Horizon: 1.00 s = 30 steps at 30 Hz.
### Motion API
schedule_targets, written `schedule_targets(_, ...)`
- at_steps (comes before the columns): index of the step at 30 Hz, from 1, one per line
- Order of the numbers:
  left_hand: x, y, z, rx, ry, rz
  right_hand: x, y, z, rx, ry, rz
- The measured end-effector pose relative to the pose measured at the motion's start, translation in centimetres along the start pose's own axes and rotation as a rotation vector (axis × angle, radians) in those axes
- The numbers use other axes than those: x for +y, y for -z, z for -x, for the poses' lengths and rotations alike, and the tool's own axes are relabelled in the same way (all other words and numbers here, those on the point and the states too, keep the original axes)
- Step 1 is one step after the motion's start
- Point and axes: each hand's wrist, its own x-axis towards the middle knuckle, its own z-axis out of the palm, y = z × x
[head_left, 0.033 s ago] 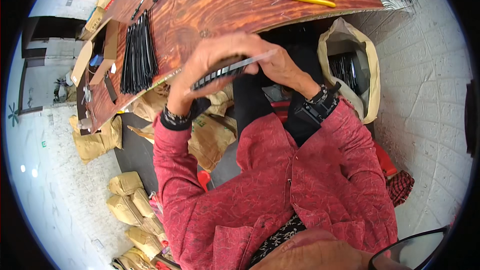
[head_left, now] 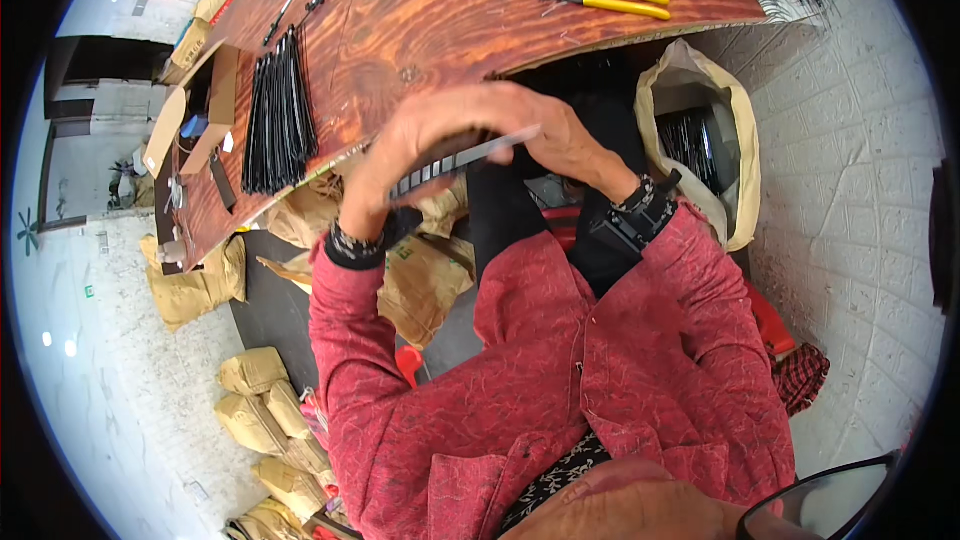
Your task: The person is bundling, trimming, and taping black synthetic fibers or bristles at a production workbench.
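Both hands are raised in front of my body, just off the near edge of the wooden table (head_left: pixel 370 90). Between them runs a thin dark strip with pale segments (head_left: pixel 435 172), tilted up toward the right; its exact kind is not clear. My left hand (head_left: pixel 400 135) curves round the strip's lower left end, its fingers partly blurred. Closed at the upper right end is my right hand (head_left: pixel 565 140), where the strip looks pale and clear. The fingers of the two hands meet or overlap above it, hiding part of the grip.
Yellow-handled pliers (head_left: pixel 625 0) and a bundle of black rods (head_left: pixel 278 120) lie on the table. At right stands an open cream sack (head_left: pixel 745 140) holding black pieces, beside a white wall. Brown paper packages (head_left: pixel 425 285) sit below the table, with several more (head_left: pixel 250 370) at left.
Both hands and the strip have come slightly down, toward my body. The strip stays between the hands, and the things on the table are unchanged.
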Motion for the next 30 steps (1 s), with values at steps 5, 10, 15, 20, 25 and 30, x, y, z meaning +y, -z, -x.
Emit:
schedule_targets(5, -1.5, -0.7, 0.4, -0.042, -0.052, -0.1, 2.5, 0.3, -1.7, -0.092, 0.072, 0.225)
schedule_targets(10, -4.0, 1.3, 2.0, -0.001, -0.134, -0.153, 3.5, -0.7, -4.9, -0.038, 0.172, 0.333)
schedule_targets(15, -5.8, 1.8, 3.4, 0.048, -0.05, -0.222, 3.6, -1.5, -6.6, -0.138, 0.034, 0.139)
schedule_targets(20, -6.4, 1.6, 4.1, 0.033, -0.069, -0.223, 3.3, -2.0, -6.6, -0.109, 0.101, 0.207)
schedule_targets(25, -7.7, 0.8, 4.6, -0.018, -0.092, -0.252, 4.6, -3.7, -6.2, -0.036, 0.205, 0.17)
schedule_targets(30, -8.8, -1.2, 5.4, -0.04, -0.069, -0.288, 5.8, -5.1, -5.1, -0.093, 0.051, -0.041)
